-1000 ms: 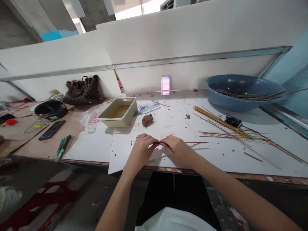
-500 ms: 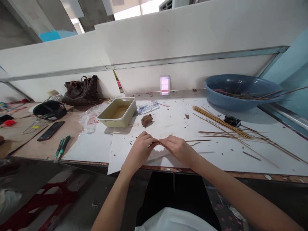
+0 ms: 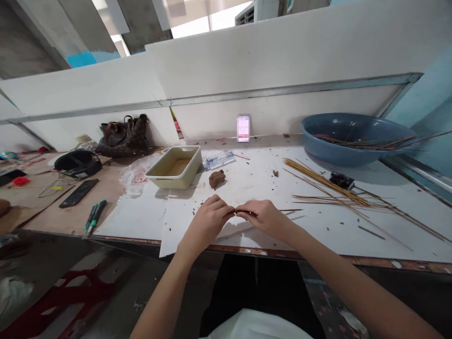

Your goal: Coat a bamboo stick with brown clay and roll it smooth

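We see both hands meeting at the near edge of the white paper-covered table [image 3: 318, 230], nearer to us than the cream rectangular plastic tray [image 3: 175, 166] and a little to its right. The left hand [image 3: 208, 220] and the right hand [image 3: 267, 217] touch at the fingertips, and each grip is pinched together on a thin brown wooden stick [image 3: 291, 210]. The stick lies level just above the table, and its free end points away from the tray past the right hand. Its other end is hidden between the fingers, so the left grip seems to close on it, though we cannot be sure. We also cannot tell whether the fingers press any brown paste there.

A small lump of brown clay [image 3: 216, 178] sits on the table just right of the tray, between the tray and the hands. A clear plastic packet [image 3: 219, 158] lies at the tray's far right corner. Farther right of the tray, a loose spread of pale bamboo sticks [image 3: 328, 186] fans across the table. Beyond them, well apart from the tray, stands a wide blue plastic basin [image 3: 353, 136] with more sticks inside. Left of the tray lie a black phone [image 3: 78, 192] and two green pens [image 3: 94, 216].
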`<state>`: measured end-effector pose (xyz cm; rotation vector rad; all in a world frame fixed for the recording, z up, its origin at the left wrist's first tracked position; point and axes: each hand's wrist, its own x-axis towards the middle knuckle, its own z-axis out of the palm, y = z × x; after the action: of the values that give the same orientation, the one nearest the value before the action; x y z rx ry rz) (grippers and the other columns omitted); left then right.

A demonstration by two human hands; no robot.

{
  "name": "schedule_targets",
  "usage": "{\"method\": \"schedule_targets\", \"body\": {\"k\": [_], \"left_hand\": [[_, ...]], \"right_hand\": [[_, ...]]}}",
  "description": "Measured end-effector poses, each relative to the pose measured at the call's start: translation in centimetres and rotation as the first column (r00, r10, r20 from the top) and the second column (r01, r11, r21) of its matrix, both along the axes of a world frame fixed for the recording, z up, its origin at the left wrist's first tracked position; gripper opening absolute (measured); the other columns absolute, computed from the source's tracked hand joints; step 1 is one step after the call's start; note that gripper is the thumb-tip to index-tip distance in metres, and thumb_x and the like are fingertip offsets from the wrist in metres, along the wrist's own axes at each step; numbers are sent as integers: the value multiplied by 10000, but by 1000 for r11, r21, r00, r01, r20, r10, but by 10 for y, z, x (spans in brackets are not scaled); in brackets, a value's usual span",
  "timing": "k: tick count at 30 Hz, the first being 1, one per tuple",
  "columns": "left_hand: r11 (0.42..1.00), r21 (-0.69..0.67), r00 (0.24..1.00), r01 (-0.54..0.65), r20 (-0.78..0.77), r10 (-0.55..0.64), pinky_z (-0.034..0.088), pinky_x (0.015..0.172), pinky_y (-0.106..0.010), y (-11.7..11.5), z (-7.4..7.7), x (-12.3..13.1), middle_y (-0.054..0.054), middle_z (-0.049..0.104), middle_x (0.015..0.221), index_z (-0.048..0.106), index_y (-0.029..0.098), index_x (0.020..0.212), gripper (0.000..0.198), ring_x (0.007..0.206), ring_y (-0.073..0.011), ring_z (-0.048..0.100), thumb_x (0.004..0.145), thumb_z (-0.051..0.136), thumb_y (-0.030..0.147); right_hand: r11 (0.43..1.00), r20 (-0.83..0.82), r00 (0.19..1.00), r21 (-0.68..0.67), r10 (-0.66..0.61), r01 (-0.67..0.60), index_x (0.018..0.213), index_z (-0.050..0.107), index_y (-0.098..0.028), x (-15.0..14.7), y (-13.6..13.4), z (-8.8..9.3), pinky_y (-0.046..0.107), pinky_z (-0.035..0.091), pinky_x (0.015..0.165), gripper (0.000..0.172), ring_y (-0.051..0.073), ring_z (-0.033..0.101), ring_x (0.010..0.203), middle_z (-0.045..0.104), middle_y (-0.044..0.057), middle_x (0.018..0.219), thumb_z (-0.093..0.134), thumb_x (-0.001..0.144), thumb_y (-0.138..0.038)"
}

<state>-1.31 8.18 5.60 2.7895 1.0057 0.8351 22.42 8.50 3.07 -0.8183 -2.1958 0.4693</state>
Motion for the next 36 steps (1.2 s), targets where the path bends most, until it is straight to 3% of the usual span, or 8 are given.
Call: {"method": "schedule_targets", "body": {"k": [5,10,19,25,31,36], "left_hand": [[999,-35,998,5,63,-3,554,807,-391,1,3,-1,-71,759,935,774,207,1123,123,939,-254,608,1046,678,214],[996,-86,989,31,149,-18,573,791,-381,2,0,0,-66,776,959,785,236,1140,144,959,-245,630,1061,665,234],[987,-161,984,17,180,13,592,763,-366,0,-1,-7,-80,794,940,809,241,1122,147,916,-238,674,1048,690,285],[985,-169,960,46,280,3,563,710,-336,0,-4,-5,-65,796,861,829,245,1078,164,817,-212,667,1058,676,299],[974,-211,954,80,301,-13,566,685,-341,0,-4,-5,-65,807,844,850,256,1059,192,805,-217,655,1060,671,325],[980,-194,954,42,300,18,565,706,-339,0,-3,-8,-58,805,868,844,258,1067,179,832,-215,654,1058,676,320]], "right_hand": [[997,-80,996,71,-28,34,1270,755,-203,-3,-4,-6,377,650,922,257,234,801,1001,840,92,1139,669,1069,-338],[983,-93,996,180,-18,35,1293,749,-225,-4,-6,-8,370,664,875,244,220,807,944,846,76,1102,630,1091,-291],[984,-92,996,178,-7,23,1265,784,-231,-1,-7,-5,349,675,794,246,212,813,878,858,62,1054,625,1094,-309],[977,-120,993,212,1,24,1315,761,-244,-2,-9,-10,356,675,821,261,211,815,905,856,59,1097,627,1091,-256],[969,-72,997,244,-11,28,1277,775,-248,0,-10,-9,326,652,742,238,190,796,812,855,56,1002,635,1085,-244],[965,-37,999,260,-29,38,1342,733,-231,-1,-9,-12,356,667,808,273,210,807,912,849,77,1078,603,1103,-253]]}}
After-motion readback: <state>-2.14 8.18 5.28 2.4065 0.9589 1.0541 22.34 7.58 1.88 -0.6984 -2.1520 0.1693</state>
